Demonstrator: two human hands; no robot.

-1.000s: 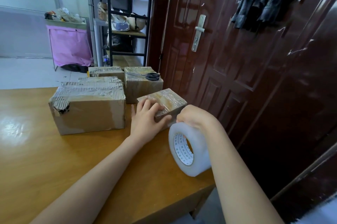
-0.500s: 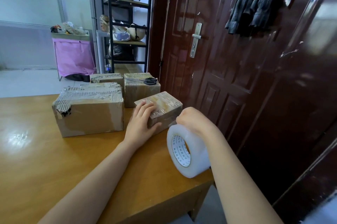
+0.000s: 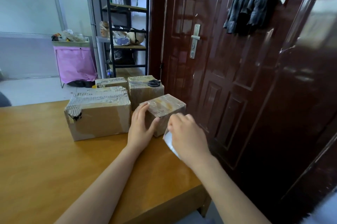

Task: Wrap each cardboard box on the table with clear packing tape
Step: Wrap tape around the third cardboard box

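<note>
A small tape-covered cardboard box stands near the table's right edge. My left hand grips its near left corner, fingers on the left face and thumb on the front. My right hand holds the roll of clear packing tape close to the box's front right side; the hand hides most of the roll. A large box with torn, taped top stands to the left. Two more boxes stand behind.
Black-handled scissors lie on the back right box. The wooden table ends just right of my hands, with a dark red door beyond. A black shelf rack and a pink bin stand behind the table.
My right hand has turned the tape roll and brought it up against the small box, so the roll is now mostly hidden. My left hand slid down to the box's corner. The view tilted down.
</note>
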